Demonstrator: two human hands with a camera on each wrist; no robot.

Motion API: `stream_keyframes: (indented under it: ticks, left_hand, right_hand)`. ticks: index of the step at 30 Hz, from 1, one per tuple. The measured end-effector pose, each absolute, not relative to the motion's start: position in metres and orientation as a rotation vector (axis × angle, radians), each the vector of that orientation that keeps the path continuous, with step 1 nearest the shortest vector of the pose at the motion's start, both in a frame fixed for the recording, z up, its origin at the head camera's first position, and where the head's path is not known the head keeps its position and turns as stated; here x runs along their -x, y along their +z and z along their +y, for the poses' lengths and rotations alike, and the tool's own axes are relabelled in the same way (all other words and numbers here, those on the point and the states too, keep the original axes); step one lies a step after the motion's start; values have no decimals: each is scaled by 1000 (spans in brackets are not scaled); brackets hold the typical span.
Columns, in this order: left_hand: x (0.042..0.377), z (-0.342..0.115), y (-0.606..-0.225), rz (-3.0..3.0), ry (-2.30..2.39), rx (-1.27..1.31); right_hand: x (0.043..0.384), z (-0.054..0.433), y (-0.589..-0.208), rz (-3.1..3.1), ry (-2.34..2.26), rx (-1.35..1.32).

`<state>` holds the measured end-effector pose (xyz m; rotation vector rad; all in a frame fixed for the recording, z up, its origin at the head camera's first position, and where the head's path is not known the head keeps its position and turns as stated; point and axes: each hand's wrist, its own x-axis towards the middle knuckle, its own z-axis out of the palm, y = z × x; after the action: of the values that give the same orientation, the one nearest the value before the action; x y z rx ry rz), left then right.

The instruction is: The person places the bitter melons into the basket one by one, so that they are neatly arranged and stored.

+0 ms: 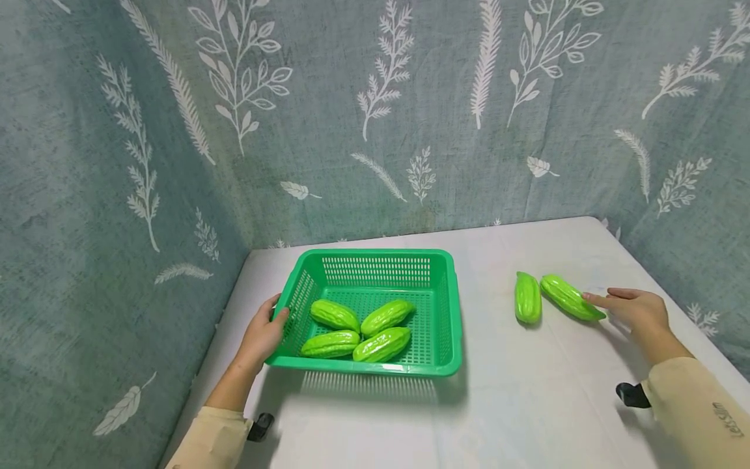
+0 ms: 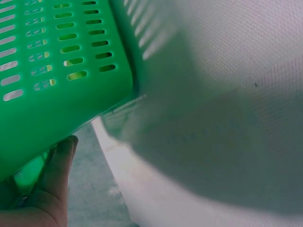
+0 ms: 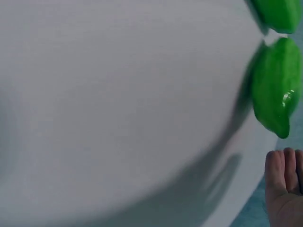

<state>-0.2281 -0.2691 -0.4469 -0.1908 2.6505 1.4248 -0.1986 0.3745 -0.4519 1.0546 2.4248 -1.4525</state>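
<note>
A green plastic basket [image 1: 366, 367] holds several bright green bitter melons [image 1: 333, 315]. My left hand [image 1: 263, 333] grips its left rim, and the left wrist view shows the thumb against the basket [image 2: 61, 111]. To the right, two more bitter melons lie on the white table: one nearly upright in view [image 1: 528, 299], one slanted [image 1: 567, 296]. My right hand [image 1: 641, 316] reaches over the slanted melon's near end with its fingers extended. In the right wrist view the fingers [image 3: 274, 170] appear apart from that melon [image 3: 274, 87]; the hand holds nothing.
The white-covered table [image 1: 510, 410] extends around the basket, its right edge just beyond my right hand. Grey-green leaf-patterned cloth [image 1: 328, 130] hangs behind the table and on both sides. A black strap piece [image 1: 633, 395] sits at my right sleeve.
</note>
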Motion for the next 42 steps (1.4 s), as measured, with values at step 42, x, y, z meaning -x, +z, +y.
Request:
stream_keyframes:
  ticks: [42]
  left_hand:
    - [229, -271, -446, 2672, 1448, 247]
  right_hand:
    - [285, 182, -369, 2458, -1680, -89]
